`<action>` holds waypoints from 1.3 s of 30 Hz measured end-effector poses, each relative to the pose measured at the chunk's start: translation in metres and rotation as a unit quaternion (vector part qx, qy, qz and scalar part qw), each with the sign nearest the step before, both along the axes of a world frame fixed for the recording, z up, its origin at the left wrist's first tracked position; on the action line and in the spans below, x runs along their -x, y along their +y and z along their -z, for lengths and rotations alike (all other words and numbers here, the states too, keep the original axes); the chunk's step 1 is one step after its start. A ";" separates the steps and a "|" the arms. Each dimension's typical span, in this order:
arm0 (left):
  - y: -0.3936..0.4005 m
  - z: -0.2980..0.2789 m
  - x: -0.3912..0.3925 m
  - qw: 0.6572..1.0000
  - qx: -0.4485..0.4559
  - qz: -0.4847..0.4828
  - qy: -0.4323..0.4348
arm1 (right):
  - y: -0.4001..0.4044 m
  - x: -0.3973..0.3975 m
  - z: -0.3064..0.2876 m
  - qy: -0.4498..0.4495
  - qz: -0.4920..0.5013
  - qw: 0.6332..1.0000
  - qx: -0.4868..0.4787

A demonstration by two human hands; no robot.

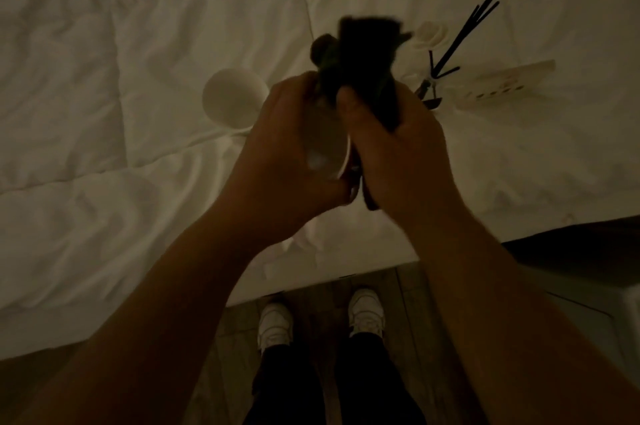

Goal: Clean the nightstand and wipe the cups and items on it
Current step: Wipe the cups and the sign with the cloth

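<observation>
The scene is dim. My left hand (277,161) grips a white cup (327,144) held in the air over the bed. My right hand (398,151) is closed on a dark cloth (367,57), which is bunched against the cup's upper end and sticks up past it, blurred. On the white duvet (138,78) lie a second white cup (232,99) on its side to the left, a small white cup-like item (429,35), a reed diffuser with black sticks (453,47), and a white power strip (502,83) at the right.
The bed edge runs across the lower middle. Below it are a wooden floor (318,307), my two white shoes (275,324) and dark trousers. A dark surface (588,251) and a pale panel lie at the right edge.
</observation>
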State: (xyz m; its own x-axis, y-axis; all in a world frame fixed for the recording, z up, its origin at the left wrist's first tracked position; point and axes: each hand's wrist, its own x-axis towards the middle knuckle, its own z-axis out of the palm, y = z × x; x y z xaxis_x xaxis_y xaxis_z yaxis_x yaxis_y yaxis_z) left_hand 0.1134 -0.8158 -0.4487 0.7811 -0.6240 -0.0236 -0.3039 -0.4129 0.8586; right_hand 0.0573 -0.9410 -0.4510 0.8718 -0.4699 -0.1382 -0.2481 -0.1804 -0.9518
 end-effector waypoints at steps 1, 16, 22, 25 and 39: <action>0.007 0.001 -0.001 0.999 -0.005 0.031 -0.016 | -0.006 -0.003 0.002 0.043 -0.024 0.998 -0.049; 0.000 0.015 0.038 0.854 0.346 -0.198 0.333 | 0.023 0.016 0.024 -0.013 0.058 0.702 -0.710; -0.010 0.023 0.044 0.838 0.306 -0.315 0.326 | 0.057 0.037 0.016 -0.063 0.160 0.850 -0.498; -0.004 0.026 0.049 0.851 0.293 -0.276 0.336 | 0.053 0.031 0.005 -0.065 0.149 0.933 -0.320; -0.004 0.013 0.042 0.909 0.204 -0.281 0.230 | 0.042 0.040 0.000 -0.113 0.033 0.992 -0.043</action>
State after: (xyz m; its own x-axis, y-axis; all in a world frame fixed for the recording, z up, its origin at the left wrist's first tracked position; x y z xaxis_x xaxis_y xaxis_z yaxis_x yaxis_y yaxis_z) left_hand 0.0714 -0.8200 -0.4620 0.9453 -0.1593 -0.2846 0.2868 -0.0096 0.9580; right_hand 0.0175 -0.8993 -0.4508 0.8530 -0.5216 0.0150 -0.0359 -0.0874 -0.9955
